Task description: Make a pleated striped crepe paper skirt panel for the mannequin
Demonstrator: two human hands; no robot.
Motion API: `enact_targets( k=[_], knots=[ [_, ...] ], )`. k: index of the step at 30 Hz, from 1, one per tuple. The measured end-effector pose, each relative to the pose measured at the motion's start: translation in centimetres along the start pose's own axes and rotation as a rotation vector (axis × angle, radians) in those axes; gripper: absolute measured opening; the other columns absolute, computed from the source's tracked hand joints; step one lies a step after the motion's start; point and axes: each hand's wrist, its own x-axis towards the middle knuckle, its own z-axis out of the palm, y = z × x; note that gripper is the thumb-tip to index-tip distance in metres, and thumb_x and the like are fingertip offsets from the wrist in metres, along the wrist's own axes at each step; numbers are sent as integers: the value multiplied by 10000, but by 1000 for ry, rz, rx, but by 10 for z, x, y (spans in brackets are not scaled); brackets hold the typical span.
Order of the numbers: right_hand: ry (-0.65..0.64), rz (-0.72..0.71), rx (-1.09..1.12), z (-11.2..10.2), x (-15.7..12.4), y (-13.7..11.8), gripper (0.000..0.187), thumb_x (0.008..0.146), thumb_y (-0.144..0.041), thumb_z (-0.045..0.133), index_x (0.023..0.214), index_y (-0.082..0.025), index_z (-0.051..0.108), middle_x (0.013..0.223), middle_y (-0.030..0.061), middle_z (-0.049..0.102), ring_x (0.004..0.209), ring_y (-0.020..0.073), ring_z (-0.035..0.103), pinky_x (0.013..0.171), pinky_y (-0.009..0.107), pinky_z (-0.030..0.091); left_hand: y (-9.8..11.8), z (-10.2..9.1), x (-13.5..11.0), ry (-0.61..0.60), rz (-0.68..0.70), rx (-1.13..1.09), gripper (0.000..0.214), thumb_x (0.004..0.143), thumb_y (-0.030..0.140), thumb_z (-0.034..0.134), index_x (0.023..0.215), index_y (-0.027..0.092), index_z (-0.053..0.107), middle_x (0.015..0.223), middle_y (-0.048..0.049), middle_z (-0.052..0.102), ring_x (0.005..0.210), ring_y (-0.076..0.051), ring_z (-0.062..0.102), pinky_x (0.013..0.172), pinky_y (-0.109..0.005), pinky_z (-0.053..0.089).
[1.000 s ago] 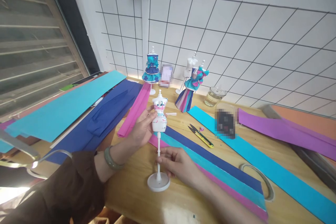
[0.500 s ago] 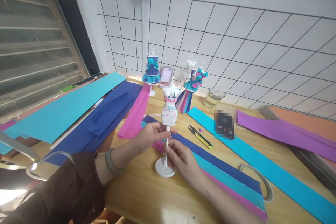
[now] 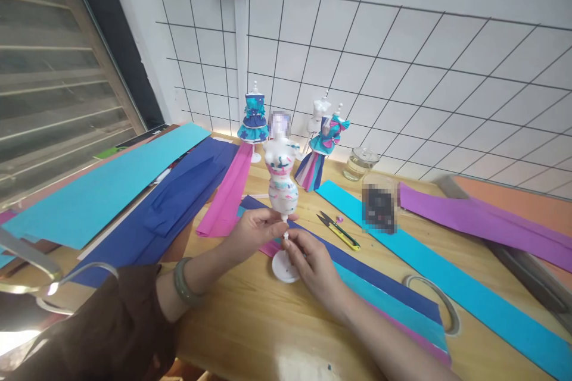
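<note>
A small white dress-form mannequin (image 3: 282, 181), smeared with pink and teal marks, is tilted in the middle of the head view. My left hand (image 3: 261, 232) is closed on its stand just below the torso, thumb in front. Lower down, the fingers of my right hand (image 3: 310, 256) pinch the same thin stand. The round white base (image 3: 285, 268) shows beneath my hands, partly covered by the right fingers. Close behind the right hand lie strips of dark blue paper (image 3: 384, 280) and light blue paper (image 3: 393, 303), with pink along the edge.
Behind stand a mannequin in a blue ruffled dress (image 3: 254, 116) and another in a striped skirt (image 3: 328, 140). Yellow-handled snips (image 3: 339, 231), a glass cup (image 3: 360, 164) and a tape roll (image 3: 453, 309) lie to the right. Blue crepe paper (image 3: 179, 196) spreads at left.
The mannequin has tipped, its torso leaning toward me and left while the base swung away. Both hands keep their hold on the stand. The whole view has shifted slightly.
</note>
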Motion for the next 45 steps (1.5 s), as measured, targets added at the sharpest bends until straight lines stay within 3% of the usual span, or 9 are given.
enact_targets(
  k=[3,8,16,22,27,33,37,42,45],
  knots=[
    [82,-20,-115,-19,15,13,234,880,-344,366,908,-198,547,754,31,566,667,147,505,617,252,377,-8,-6,8,42,27,60,504,706,296,655,1175,160,531,1046,-87,611,919,-194,567,816,-326,448],
    [174,3,-250,-39,43,46,268,890,-360,312,890,-189,518,756,44,584,693,161,547,660,280,407,-25,-26,22,289,61,289,416,786,320,529,1160,140,518,722,-5,560,708,-123,536,658,-246,438],
    [199,22,-280,-36,67,73,263,881,-360,298,857,-191,499,740,41,602,675,161,567,646,284,415,-32,-44,27,414,44,414,397,832,408,422,1117,152,528,560,41,447,470,-79,399,429,-193,304],
    [211,34,-273,-37,71,81,237,857,-340,343,847,-188,525,728,33,612,667,157,571,637,279,416,-31,-51,30,449,13,427,407,833,498,383,869,156,600,394,65,372,367,-80,353,385,-196,275],
    [181,43,-244,-37,68,83,243,846,-339,365,843,-184,551,725,29,627,676,158,588,634,273,435,-38,-61,35,535,-4,369,448,823,547,365,819,175,615,350,69,366,314,-79,326,356,-206,267],
    [219,103,-241,-47,40,80,333,850,-339,373,1090,-160,519,986,82,639,773,169,619,692,301,464,-38,-67,38,629,11,307,497,811,573,363,572,181,551,317,52,347,294,-79,316,338,-222,244],
    [156,138,-352,-55,13,67,260,831,-358,434,919,-197,619,864,64,666,747,201,610,669,323,454,-32,-65,39,648,6,189,558,807,608,323,484,183,489,285,50,287,268,-76,268,317,-229,196],
    [12,40,-701,-54,1,58,239,851,-284,421,917,-170,620,912,106,632,875,226,570,747,336,434,-24,-63,38,651,34,90,588,813,630,259,619,161,556,320,75,221,276,-66,205,314,-214,153],
    [-11,6,-768,-51,3,61,237,855,-243,409,923,-157,619,888,113,615,869,221,556,765,337,426,-24,-65,37,677,100,107,536,816,613,293,751,157,565,383,67,307,317,-66,278,325,-193,204]
  ],
)
